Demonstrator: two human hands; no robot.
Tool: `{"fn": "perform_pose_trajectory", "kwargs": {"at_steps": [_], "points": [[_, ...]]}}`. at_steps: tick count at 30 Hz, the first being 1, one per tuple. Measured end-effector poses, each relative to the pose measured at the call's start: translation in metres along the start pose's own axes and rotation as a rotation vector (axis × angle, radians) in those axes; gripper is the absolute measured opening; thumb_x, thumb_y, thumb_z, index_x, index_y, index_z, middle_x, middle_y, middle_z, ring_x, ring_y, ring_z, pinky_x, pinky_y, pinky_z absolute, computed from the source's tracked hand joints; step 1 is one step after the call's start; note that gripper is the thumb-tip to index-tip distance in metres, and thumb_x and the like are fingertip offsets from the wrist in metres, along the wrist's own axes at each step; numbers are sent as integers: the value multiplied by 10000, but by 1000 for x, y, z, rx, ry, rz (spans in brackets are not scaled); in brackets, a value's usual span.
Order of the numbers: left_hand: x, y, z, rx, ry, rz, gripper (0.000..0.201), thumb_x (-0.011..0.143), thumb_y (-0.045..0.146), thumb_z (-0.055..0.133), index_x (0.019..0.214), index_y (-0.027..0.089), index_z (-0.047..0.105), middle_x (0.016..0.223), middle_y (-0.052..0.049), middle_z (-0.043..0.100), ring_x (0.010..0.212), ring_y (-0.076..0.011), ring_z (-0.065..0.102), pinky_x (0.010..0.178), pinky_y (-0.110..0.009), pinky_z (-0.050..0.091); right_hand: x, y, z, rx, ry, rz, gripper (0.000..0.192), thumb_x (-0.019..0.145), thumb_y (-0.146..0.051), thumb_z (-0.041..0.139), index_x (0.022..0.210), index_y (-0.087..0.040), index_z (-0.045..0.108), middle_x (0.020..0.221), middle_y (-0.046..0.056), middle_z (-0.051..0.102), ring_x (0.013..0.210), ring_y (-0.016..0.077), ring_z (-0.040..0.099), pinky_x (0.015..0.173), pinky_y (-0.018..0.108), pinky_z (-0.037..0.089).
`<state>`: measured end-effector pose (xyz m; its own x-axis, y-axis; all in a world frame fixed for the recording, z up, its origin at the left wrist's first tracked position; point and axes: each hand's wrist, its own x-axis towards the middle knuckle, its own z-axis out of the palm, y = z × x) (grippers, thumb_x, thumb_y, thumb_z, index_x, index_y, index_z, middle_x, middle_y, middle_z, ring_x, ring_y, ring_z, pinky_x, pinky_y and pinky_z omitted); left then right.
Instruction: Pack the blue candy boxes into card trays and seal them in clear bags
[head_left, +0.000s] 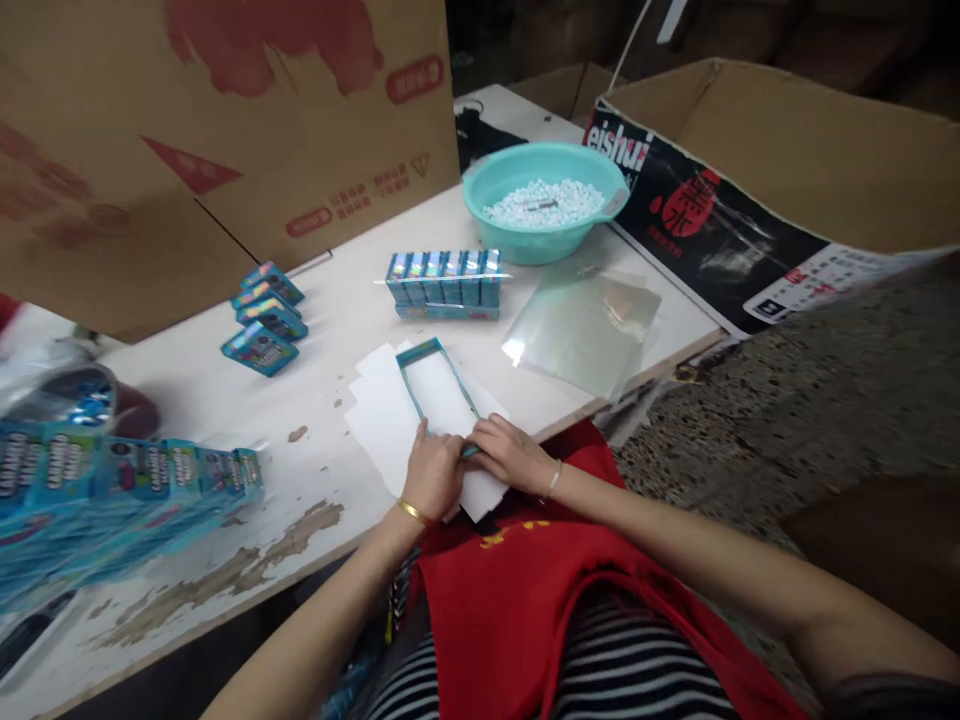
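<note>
A shallow cardboard tray [418, 350] with blue walls and a white inside lies in front of me, its far end pointing away. At its near end, my left hand [435, 472] has its fingers closed on the left corner, thumb up along the side wall. My right hand [513, 455] pinches the near right corner, fingertips close to those of the left. Both hands partly hide the near wall. Under the tray is a spread of flat white card pieces [373, 425]. Beyond it stands a wrapped row of small blue boxes [444, 284].
A turquoise basin [517, 240] holds small white pieces. Clear plastic sheets [577, 335] lie near the right edge. Loose blue packs [260, 348] and a stack of packed blue boxes [127, 490] are to the left. Large cartons [300, 130] and an open box [675, 200] border the table.
</note>
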<state>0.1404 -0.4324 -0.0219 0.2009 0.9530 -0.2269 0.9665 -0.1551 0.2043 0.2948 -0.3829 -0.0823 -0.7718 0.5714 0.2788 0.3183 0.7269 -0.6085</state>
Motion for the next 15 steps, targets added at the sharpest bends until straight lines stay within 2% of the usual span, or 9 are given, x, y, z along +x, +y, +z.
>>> {"fn": "perform_pose_trajectory", "kwargs": {"at_steps": [1, 5, 7, 9, 10, 12, 14, 15], "points": [[2, -1, -5, -32, -51, -9, 161, 816, 127, 492, 876, 142, 640, 800, -88, 657, 845, -253, 616, 1122, -507, 189, -1, 0, 1, 70, 26, 0, 179, 900, -223, 511, 1044, -124, 549, 954, 101, 567, 892, 226, 460, 804, 378, 451], [14, -6, -19, -87, -272, -34, 101, 796, 180, 560, 847, 148, 642, 870, -84, 685, 918, -255, 628, 1132, -528, 120, -2, 1, 6, 273, 118, 12, 471, 847, -177, 553, 1278, -188, 362, 1198, 118, 509, 1099, 241, 477, 960, 445, 444], [21, -6, -22, -56, -382, -25, 67, 773, 188, 600, 809, 147, 639, 862, -82, 686, 926, -265, 628, 1108, -544, 169, -2, 2, 6, 337, 106, 2, 617, 823, -172, 566, 1365, -219, 276, 1316, 124, 429, 1235, 245, 408, 1054, 462, 383], [25, -7, -23, -29, -432, 12, 83, 765, 227, 638, 750, 146, 633, 775, -72, 678, 846, -259, 636, 1047, -516, 289, 1, 2, 4, 384, 87, 25, 740, 825, -232, 577, 1442, -229, 168, 1420, 135, 313, 1334, 257, 303, 1105, 474, 327], [25, -8, -23, -42, -420, 52, 113, 776, 250, 641, 731, 147, 632, 733, -65, 668, 793, -246, 634, 990, -476, 361, 3, 1, 3, 395, 93, 70, 765, 843, -286, 565, 1465, -231, 123, 1451, 137, 261, 1356, 263, 268, 1109, 478, 318], [20, -18, -27, -148, -309, 180, 140, 821, 283, 615, 803, 148, 648, 772, -65, 671, 779, -222, 625, 866, -380, 456, 9, -1, 1, 405, 140, 230, 745, 884, -401, 507, 1483, -226, 100, 1454, 139, 243, 1333, 265, 307, 1077, 469, 360], [14, -43, -37, -262, -78, 315, 218, 871, 299, 561, 1010, 147, 632, 965, -88, 666, 918, -207, 610, 848, -323, 480, 17, -3, 2, 415, 166, 391, 699, 896, -460, 459, 1472, -181, 178, 1355, 149, 361, 1209, 251, 442, 1012, 440, 423], [12, -63, -46, -271, 73, 343, 287, 888, 301, 535, 1125, 149, 588, 1087, -103, 634, 1022, -201, 579, 901, -321, 468, 21, -4, 3, 418, 151, 438, 674, 897, -459, 442, 1457, -147, 232, 1274, 150, 430, 1125, 243, 496, 972, 428, 450]]}}
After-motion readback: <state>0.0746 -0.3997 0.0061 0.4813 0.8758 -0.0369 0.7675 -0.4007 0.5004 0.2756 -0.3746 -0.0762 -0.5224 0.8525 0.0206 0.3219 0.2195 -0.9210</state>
